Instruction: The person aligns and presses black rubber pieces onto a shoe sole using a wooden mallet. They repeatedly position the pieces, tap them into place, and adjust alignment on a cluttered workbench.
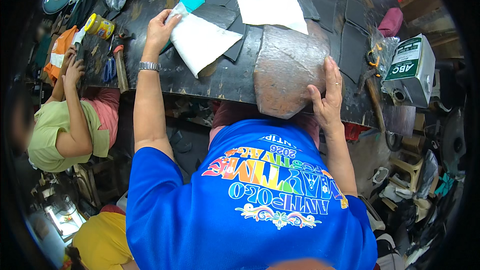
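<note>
While lying on the far left of the dark desk (pixel 200 77), white sheet (pixel 200 40) looks thin, light, floppy; best pinched at an edge. Left hand (pixel 159 30) spread flat on its far corner; right hand (pixel 327 95) spread, pressing stiff brown slab (pixel 285 67) nearby.

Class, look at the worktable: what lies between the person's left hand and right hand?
In the head view, between the left hand and right hand lie a white sheet, dark leather pieces and a brown slab.
</note>
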